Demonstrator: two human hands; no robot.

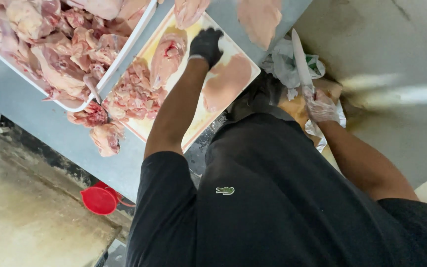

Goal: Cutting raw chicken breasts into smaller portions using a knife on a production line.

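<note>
Steel table (pixel 30 116) — left hand (pixel 206 45) flat on board (pixel 193 123); right hand (pixel 320 106) grips knife (pixel 300 59).

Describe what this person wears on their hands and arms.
The left hand wears a black glove that ends at the wrist. The right hand wears a thin, clear glove, wrinkled and see-through. Both forearms are bare. Short black sleeves of a black shirt cover the upper arms down to about the elbow. No watch or jewellery shows.

The left hand (pixel 206 45) fingers rest on the cutting board (pixel 193 123), between two chicken pieces; the tray (pixel 124 49) lies beyond.
</note>
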